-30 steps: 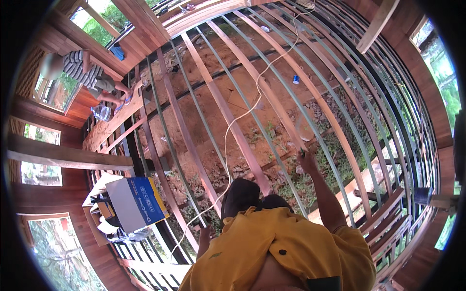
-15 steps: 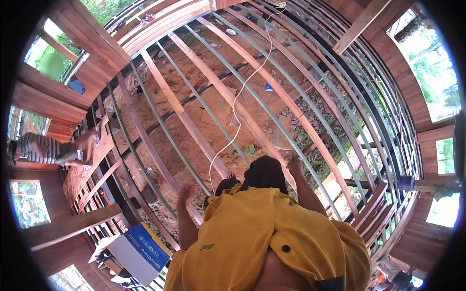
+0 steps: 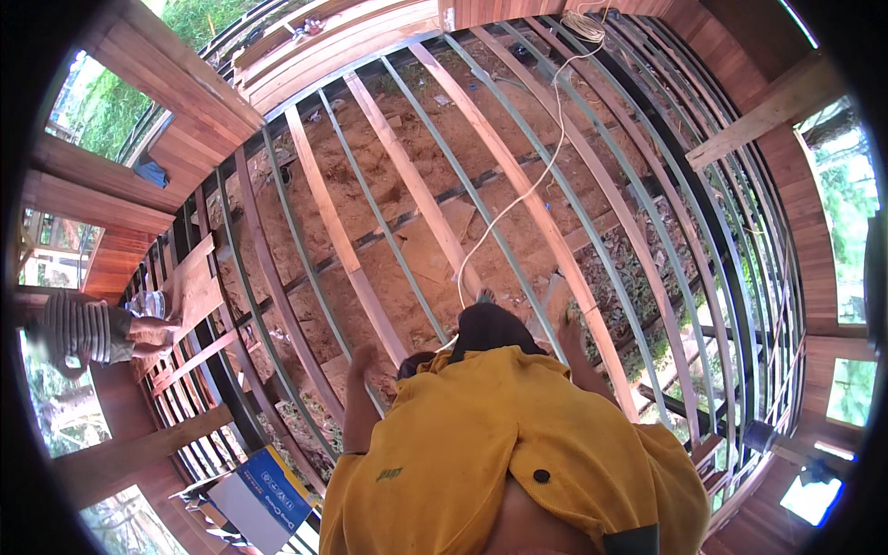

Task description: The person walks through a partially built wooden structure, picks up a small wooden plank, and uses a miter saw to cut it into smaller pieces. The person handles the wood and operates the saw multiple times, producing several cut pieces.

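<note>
My left hand (image 3: 364, 357) hangs beside my yellow shirt (image 3: 444, 435), small in view, with nothing seen in it. On the other side my right hand (image 3: 570, 331) hangs over the floor joists, fingers loosely apart, also without any object. Below me, one foot (image 3: 486, 296) shows past my dark shorts (image 3: 499, 326), at a wooden joist (image 3: 421, 190). A pale cord (image 3: 511, 205) runs from near my legs across the joists to a coil (image 3: 585, 26) at the far side. Neither hand touches the cord.
Reddish soil (image 3: 435, 236) lies under gaps between the wooden and metal joists. At left, a person in a striped shirt (image 3: 76, 328) is by a plywood board (image 3: 190, 294). A blue and white box (image 3: 264, 499) stands near left. A timber beam (image 3: 754, 116) crosses at right.
The view has shifted, so the cord and coil sit further right and lower. My foot now shows ahead of my shorts. The person at left has changed stance by the board.
</note>
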Motion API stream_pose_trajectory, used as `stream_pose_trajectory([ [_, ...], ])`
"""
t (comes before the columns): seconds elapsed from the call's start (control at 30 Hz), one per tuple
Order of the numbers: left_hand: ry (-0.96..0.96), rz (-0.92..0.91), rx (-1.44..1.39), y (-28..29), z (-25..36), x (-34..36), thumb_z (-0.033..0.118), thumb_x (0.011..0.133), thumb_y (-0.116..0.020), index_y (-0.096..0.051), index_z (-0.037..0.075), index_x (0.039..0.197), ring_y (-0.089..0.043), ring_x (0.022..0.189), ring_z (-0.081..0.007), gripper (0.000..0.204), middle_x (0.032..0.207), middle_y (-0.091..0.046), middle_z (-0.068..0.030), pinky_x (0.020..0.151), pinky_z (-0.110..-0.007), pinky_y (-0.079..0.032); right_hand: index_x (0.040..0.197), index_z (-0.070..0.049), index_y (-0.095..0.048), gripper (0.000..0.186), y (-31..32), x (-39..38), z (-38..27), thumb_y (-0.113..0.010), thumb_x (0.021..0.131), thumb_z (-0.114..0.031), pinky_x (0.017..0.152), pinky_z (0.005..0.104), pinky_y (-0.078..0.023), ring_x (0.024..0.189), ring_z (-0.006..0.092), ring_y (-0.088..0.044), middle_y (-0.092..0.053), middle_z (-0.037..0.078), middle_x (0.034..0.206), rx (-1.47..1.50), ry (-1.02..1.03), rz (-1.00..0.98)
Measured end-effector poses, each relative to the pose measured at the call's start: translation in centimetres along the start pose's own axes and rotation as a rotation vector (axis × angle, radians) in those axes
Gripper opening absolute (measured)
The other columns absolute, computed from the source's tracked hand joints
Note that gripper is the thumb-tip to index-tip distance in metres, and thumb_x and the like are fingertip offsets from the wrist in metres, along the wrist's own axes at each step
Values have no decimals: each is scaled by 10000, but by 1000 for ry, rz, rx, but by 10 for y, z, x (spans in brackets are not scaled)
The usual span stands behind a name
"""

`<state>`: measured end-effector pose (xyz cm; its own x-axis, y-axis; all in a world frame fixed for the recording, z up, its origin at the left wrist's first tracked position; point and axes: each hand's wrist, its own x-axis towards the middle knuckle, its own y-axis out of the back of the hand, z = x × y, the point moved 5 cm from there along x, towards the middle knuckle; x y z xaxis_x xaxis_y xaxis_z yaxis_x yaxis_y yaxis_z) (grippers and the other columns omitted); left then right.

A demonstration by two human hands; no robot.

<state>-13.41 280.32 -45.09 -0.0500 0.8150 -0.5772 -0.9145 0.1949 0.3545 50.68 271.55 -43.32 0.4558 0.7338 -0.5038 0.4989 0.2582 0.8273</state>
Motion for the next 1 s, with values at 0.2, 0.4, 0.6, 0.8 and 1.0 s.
stream_pose_trajectory([
  [0.2,502,-182,-179,-85,17,-61,344,1020,-595,-631,56,1232,-615,1038,-196,359,1175,-641,-75,831,-341,-510,1026,-10,-689,497,247,227,-22,-565,1003,-491,509,450,-458,495,243,-590,-567,31,575,466,-12,395],
  [0.4,562,-78,-249,-89,69,-10,328,1008,-607,-649,62,1180,-609,939,-175,319,1072,-637,-64,762,-333,-498,1004,-12,-739,544,307,293,-213,-496,1042,-498,557,390,-494,558,179,-597,-612,68,637,720,213,271],
  [0.6,507,-105,-167,-66,144,160,312,997,-620,-667,68,1129,-602,840,-155,281,970,-634,-53,694,-326,-487,982,-2,-738,512,279,349,-351,-527,1032,-465,652,405,-513,657,214,-658,-647,115,655,698,207,107],
  [0.8,281,11,-409,10,369,362,338,1013,-613,-688,49,1053,-636,760,-161,301,878,-658,-39,635,-341,-508,798,-26,-763,431,255,461,-344,-690,914,-435,560,368,-491,586,184,-653,-651,91,607,330,92,289],
  [1.0,21,116,-790,128,533,482,385,1027,-591,-695,14,1041,-681,996,-228,386,1075,-727,-120,878,-373,-532,866,-8,-718,352,297,507,-458,-749,894,-358,501,337,-447,526,136,-584,-628,60,629,687,-10,89],
])
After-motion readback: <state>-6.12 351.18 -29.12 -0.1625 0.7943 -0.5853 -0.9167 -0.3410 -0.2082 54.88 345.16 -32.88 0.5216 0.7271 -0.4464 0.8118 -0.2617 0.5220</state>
